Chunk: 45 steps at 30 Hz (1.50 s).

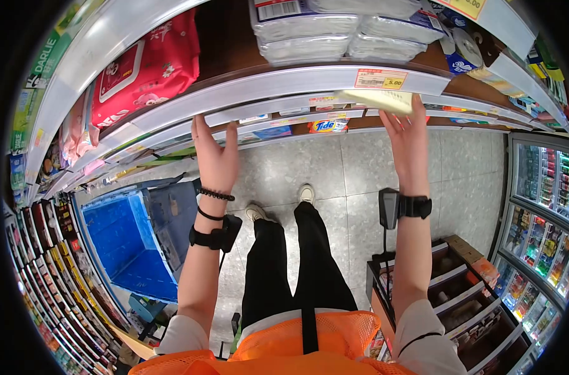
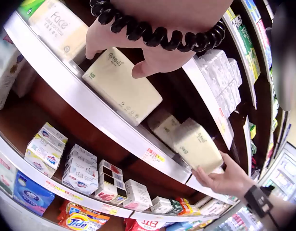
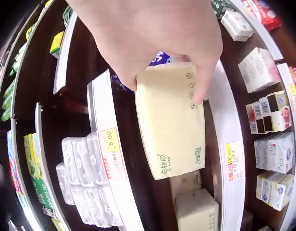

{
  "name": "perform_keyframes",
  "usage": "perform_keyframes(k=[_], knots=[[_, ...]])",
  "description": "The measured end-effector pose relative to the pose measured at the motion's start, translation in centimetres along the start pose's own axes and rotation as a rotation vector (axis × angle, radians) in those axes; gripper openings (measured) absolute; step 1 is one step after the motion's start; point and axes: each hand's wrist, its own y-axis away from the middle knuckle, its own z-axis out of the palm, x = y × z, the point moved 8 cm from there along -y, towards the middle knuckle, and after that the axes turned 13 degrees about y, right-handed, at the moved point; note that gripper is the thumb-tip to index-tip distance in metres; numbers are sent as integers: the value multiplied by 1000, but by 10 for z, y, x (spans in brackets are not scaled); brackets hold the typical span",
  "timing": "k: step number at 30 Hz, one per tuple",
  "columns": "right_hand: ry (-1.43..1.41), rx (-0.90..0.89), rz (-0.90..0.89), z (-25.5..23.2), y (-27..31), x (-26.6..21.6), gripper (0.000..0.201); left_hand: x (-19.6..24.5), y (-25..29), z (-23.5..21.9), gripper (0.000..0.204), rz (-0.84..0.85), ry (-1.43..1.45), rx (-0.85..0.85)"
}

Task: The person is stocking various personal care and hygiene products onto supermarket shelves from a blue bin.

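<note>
In the head view my right hand (image 1: 411,147) grips a cream-coloured tissue pack (image 1: 384,100) at the shelf front. The right wrist view shows thumb and fingers on opposite sides of this pack (image 3: 172,120), which is tilted. My left hand (image 1: 217,159) reaches in under the upper shelf lip, thumb spread from the fingers. Below it in the left wrist view, another cream tissue pack (image 2: 121,89) lies on the shelf, with fingertips right at its edges. A pack marked "Face" (image 2: 59,26) sits beside that one. Farther back, one more cream pack (image 2: 163,126) shows partly behind the held one.
Plastic-wrapped white packs (image 1: 309,37) and a red wipes pack (image 1: 150,72) fill the shelf above. Boxed soaps (image 2: 80,168) and a Tide bag (image 2: 80,216) stand lower down. A blue bin (image 1: 131,237) is at left, a slatted rack (image 1: 459,300) at right.
</note>
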Motion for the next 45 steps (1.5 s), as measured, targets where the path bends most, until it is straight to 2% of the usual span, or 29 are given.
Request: perform_keyframes(k=[2, 4, 5, 6, 7, 9, 12, 13, 14, 17, 19, 22, 23, 24, 26, 29, 30, 32, 35, 36, 37, 38, 39, 40, 41, 42, 43, 44, 45], knots=[[16, -125, -63, 16, -14, -6, 54, -1, -8, 6, 53, -53, 54, -10], [-1, -93, -67, 24, -29, -3, 53, -11, -17, 8, 48, -114, 165, 27], [84, -123, -62, 34, -32, -4, 49, -13, -24, 7, 35, 37, 139, 81], [170, -154, -58, 41, -36, -4, 46, -16, -28, 10, 35, 35, 138, 82], [171, -155, -56, 42, -46, -2, 46, -23, -31, 10, 34, -35, 157, 111], [679, -38, -51, 35, -65, 2, 36, -33, -39, 12, 33, -106, 175, 144], [753, -52, -61, 36, -68, 4, 36, -51, -47, 18, 32, -317, 250, 161], [789, -58, -66, 37, -68, 4, 35, -47, -46, 14, 30, -299, 204, 244], [825, -63, -71, 38, -68, 4, 35, -44, -46, 14, 30, -301, 204, 247], [931, -73, -89, 41, -67, 3, 34, -37, -45, 23, 26, -307, 284, 155], [1002, -80, -101, 42, -66, 1, 33, -21, -45, 36, 23, -240, 186, 7], [1065, -88, -124, 43, -68, 3, 32, -17, -44, 36, 22, -217, 238, 29], [1033, -83, -302, 45, -67, 1, 32, -42, -42, 41, 24, -279, 389, 85], [996, -77, -479, 47, -62, -5, 31, -36, -41, 38, 24, -275, 389, 88], [1025, -102, -476, 50, -60, -5, 31, -16, -38, 33, 26, -268, 203, 25], [1333, -143, -626, 55, -63, 9, 33, -31, -36, 33, 29, -241, 140, 25], [1317, -141, -643, 59, -56, 6, 33, -30, -37, 33, 30, -212, 90, 22], [1083, -105, -503, 59, -40, -2, 31, -30, -35, 35, 30, -239, -58, -17], [1173, -120, -507, 60, -35, -2, 32, -21, -28, 34, 29, -262, -201, -52], [1165, -125, -530, 60, -35, -1, 32, -30, -25, 36, 28, -284, -212, -46], [1207, -133, -484, 59, -31, 0, 36, -36, -19, 38, 30, -344, -189, -104], [1194, -159, -370, 59, -28, 1, 38, -27, -12, 35, 36, -313, -42, -40], [1167, -155, -477, 55, -35, 12, 37, -23, 1, 29, 46, -217, -2, 24], [1264, -182, -459, 55, -28, 12, 38, 1, 11, 19, 55, -168, 117, 48], [1264, -91, -633, 50, -16, 14, 39, 11, 32, 6, 64, -114, 39, 80], [1170, -16, -709, 46, 7, 7, 41, 15, 52, -5, 77, -141, 90, -8], [1193, 23, -757, 49, 26, 1, 44, 20, 72, -20, 76, -58, 53, -36], [1155, 125, -785, 44, 58, 1, 44, 14, 101, -36, 75, -57, -9, -79], [1133, 55, -804, 46, 83, 3, 44, 15, 124, -60, 74, -69, -51, -103]])
